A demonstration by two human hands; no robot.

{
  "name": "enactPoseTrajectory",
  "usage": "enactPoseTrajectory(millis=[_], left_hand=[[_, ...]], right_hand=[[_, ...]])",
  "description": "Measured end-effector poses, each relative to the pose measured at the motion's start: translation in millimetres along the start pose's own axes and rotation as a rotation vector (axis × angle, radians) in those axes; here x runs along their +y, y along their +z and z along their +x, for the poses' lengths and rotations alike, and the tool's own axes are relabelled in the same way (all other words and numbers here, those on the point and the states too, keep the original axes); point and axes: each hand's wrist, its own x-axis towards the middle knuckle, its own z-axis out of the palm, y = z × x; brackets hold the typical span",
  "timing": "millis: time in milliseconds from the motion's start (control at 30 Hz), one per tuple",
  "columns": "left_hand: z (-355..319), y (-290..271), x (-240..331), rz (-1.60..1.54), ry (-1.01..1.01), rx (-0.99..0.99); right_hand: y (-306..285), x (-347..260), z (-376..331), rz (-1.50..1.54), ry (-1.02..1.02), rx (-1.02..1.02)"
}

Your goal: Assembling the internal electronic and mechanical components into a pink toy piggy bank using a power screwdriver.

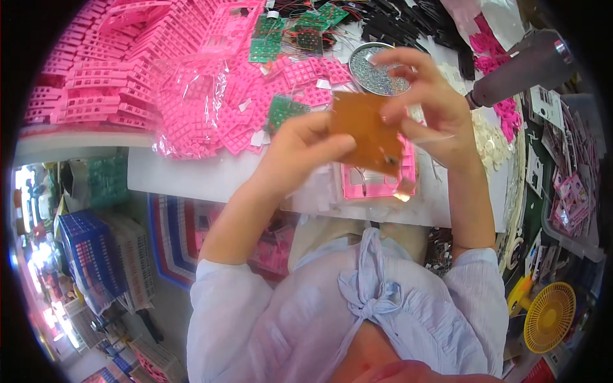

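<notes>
An amber-brown square sheet [364, 131] is held by the left hand [300, 150]; its fingers are clamped on the left edge, the thumb laid across the face. The grip is confined to that side, presumably so that the rest is left free for the right hand [440, 108]. The right fingers are partly spread at the opposite edge, some raised; whether the sheet is pinched by any of them cannot be told.

Below the fingers, a pink frame [370, 192] is seated on the white surface [191, 175], partly covered by the sheet. A round dish [350, 64] of small silvery pieces is set just beyond the right fingers, probably for short reaches. A green circuit board [284, 110] is noted beyond the left fingers. A grey cylindrical tool [523, 73] is positioned to the right of the right fingers, apparently within easy reach.
</notes>
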Motion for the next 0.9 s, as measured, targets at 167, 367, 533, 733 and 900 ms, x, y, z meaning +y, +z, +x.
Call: enactPoseTrajectory(millis=[167, 367, 533, 733, 900], left_hand=[[-7.6, -24.4, -15.5, -0.246, 0.038, 0.127], [-11.5, -27.6, -33.8, -0.458, 0.019, 0.123], [-13.7, -27.0, -39.1, -0.412, 0.01, 0.14], [-18.2, -33.7, -43.0, -0.266, 0.05, 0.178], [-19.7, -33.3, -44.9, -0.222, 0.1, 0.123]], right_hand=[[1.3, 6.3, -33.3, 0.073, 0.176, 0.488], [37.0, -2.2, -53.4, -0.012, 0.255, 0.185], [50.6, -2.4, -36.5, -0.066, 0.211, 0.116], [38.7, -15.5, -33.5, 0.367, 0.611, 0.028], [18.4, -13.1, -21.4, 0.513, 0.919, -0.247]])
